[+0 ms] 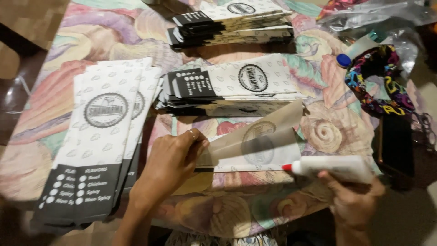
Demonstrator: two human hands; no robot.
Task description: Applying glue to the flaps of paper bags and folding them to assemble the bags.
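My left hand [170, 159] pinches the left end of a folded paper sleeve [255, 143], holding its brown inner flap up off the table. A white glue bottle [334, 167] with a red tip sits in my right hand [353, 193]. The tip touches the right end of the sleeve's lower strip. The sleeve is printed white with a round dark emblem that shows through the flap.
Flat white-and-black printed sleeves lie in a stack at left [98, 146], in the centre [227, 89] and at the back [232, 23]. A colourful patterned strap [378, 82], a blue cap [343, 60] and clear plastic wrap [378, 16] lie at right on the seashell-patterned tablecloth [327, 132].
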